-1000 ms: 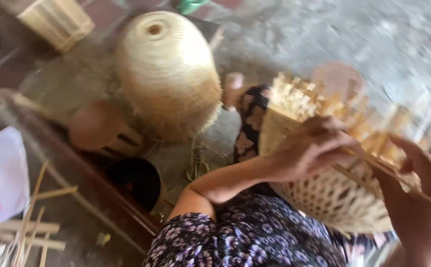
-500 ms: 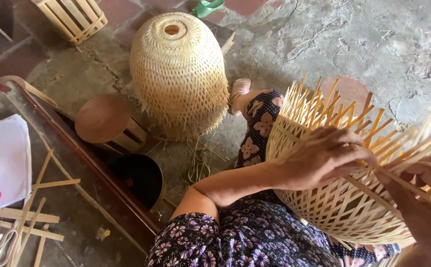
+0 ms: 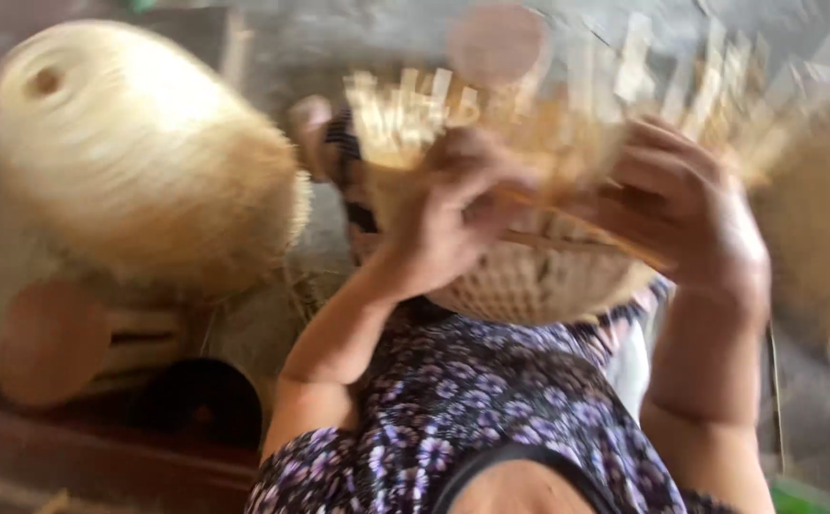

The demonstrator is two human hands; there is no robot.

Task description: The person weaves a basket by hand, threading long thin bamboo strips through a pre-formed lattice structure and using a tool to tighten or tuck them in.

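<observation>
my lap in the flowered dress point(image 3: 472, 409) is nearest, and the half-woven basket point(image 3: 529, 276) sits on it just past my knees, tilted toward me with its loose upright strips point(image 3: 415, 105) fanning out at the top. my left hand point(image 3: 453, 209) is curled over the near rim on the left side, fingers bent round the weave and gripping it. my right hand point(image 3: 691, 209) is on the right side of the rim, fingers partly folded, and looks to be pinching a thin bamboo strip point(image 3: 577, 214) that runs across between both hands, though blur makes the exact pinch hard to tell. judging by the look, basket is light, springy, stiff at the woven belly but the free strip ends are thin and would snap or splinter if bent hard, so best hold is on the tight woven wall under the rim, not the loose ends. further out to the left a finished domed basket point(image 3: 129, 143) lies on the stone floor point(image 3: 329, 57), with a small wooden stool point(image 3: 63, 343) just beside it.
</observation>
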